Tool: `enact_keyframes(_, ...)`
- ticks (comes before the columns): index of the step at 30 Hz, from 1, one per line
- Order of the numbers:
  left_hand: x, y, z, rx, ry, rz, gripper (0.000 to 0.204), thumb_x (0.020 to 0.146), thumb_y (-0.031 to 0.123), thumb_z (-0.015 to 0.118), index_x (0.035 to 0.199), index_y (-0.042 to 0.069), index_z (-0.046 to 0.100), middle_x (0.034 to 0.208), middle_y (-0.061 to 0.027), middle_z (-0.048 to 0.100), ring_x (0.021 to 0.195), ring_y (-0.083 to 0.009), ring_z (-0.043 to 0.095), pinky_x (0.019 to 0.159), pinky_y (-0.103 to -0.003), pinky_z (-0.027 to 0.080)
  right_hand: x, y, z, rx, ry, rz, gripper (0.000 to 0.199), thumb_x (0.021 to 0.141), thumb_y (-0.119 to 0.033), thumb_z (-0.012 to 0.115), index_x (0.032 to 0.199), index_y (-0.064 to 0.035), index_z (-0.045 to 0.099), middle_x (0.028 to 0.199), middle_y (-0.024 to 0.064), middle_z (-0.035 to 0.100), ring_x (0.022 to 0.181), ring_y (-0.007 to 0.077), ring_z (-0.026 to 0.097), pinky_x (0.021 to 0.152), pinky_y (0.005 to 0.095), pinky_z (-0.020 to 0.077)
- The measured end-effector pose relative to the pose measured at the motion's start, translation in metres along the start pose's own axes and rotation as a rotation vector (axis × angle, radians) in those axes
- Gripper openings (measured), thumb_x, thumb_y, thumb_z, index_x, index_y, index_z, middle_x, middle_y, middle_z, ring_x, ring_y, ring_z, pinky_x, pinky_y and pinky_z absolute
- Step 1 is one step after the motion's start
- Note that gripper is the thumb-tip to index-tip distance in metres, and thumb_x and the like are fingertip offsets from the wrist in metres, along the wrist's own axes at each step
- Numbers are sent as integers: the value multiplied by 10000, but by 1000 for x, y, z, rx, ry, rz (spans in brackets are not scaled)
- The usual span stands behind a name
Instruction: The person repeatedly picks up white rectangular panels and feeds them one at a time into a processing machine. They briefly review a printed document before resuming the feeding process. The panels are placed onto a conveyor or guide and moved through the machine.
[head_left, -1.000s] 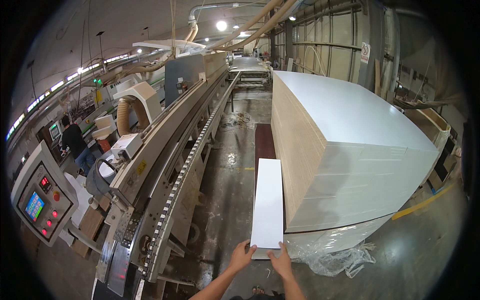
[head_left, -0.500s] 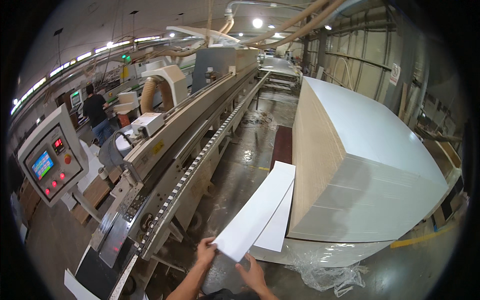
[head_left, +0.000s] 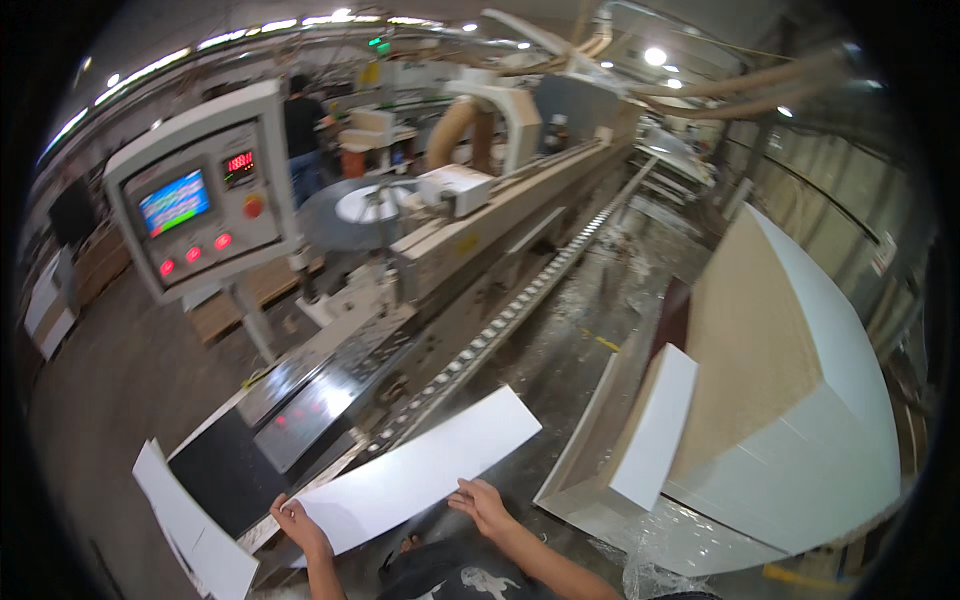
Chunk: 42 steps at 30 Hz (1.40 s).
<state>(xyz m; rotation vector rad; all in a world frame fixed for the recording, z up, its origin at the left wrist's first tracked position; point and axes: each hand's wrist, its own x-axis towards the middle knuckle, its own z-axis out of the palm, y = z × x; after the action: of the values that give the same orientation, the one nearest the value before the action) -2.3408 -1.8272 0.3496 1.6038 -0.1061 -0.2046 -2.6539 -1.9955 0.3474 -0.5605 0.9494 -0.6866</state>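
A long white panel [head_left: 415, 470] lies in both my hands, tilted up to the right beside the machine's roller track [head_left: 500, 345]. My left hand [head_left: 303, 528] grips its near left end, with fingers closed at the corner. Along the near long edge, the fingers of my right hand [head_left: 484, 507] close on the panel; the thumb is partly hidden. The panel's left end is near the black machine bed [head_left: 225, 473]. To the right, another white strip [head_left: 655, 428] leans by a big stack of white-faced boards [head_left: 770, 400].
A control box [head_left: 200, 195] with a lit screen and red buttons stands at left. More white strips [head_left: 195, 520] sit beside the bed's near end. Clear plastic wrap [head_left: 660, 545] lies by the stack. A person [head_left: 303, 135] in dark clothes stands behind the machine.
My hands have carried the panel left, away from the board stack, and turned it toward the machine bed. My right hand has closed on its edge. The view has swung left.
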Motion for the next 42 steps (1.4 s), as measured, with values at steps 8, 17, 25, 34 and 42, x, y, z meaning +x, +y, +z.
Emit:
enact_keyframes(8, 103, -33, -98, -68, 247, -68, 282, 1064, 99, 523, 1341, 46, 499, 1133, -106, 606, 1014, -176, 572, 910, -325, 465, 78, 28, 165, -182, -188, 85, 93, 1009, -154, 650, 1025, -65, 631, 986, 69, 656, 959, 216, 677, 950, 401, 578)
enact_keyframes(17, 164, -36, -97, -16, -144, 50, 522, 1032, 92, 607, 1501, -12, 404, 1445, -222, 541, 1312, -260, 560, 1122, -352, 431, 143, 26, 240, -140, -201, 104, 1001, 977, -79, 703, 1630, 66, -42, 1191, 126, 564, 994, 176, 610, 938, 325, 586)
enact_keyframes(25, 109, 31, -95, 683, -245, 171, 815, 780, 5, 816, 1518, -11, 471, 1597, -214, 458, 1445, -380, 462, 1208, -436, 346, 170, 19, 261, -162, -223, 101, 925, 972, -32, 662, 1639, 69, 29, 1273, 113, 581, 1088, 179, 628, 914, 290, 548)
enact_keyframes(34, 107, 31, -59, 799, -96, 251, 651, 737, -72, 789, 1360, 74, 671, 1431, -194, 640, 1277, -359, 601, 1090, -434, 439, 216, 21, 211, -301, -229, -19, 244, 863, 80, 642, 1104, 67, 605, 1545, 135, 433, 1066, 148, 532, 899, 279, 444)
enact_keyframes(42, 100, 20, 10, 769, -133, 344, 526, 746, -17, 769, 1264, 73, 730, 1398, -180, 670, 1229, -341, 616, 1097, -429, 429, 266, -43, 189, -382, -223, -265, 328, 798, 97, 628, 728, -35, 336, 1238, 53, 493, 1006, 124, 435, 846, 251, 381)
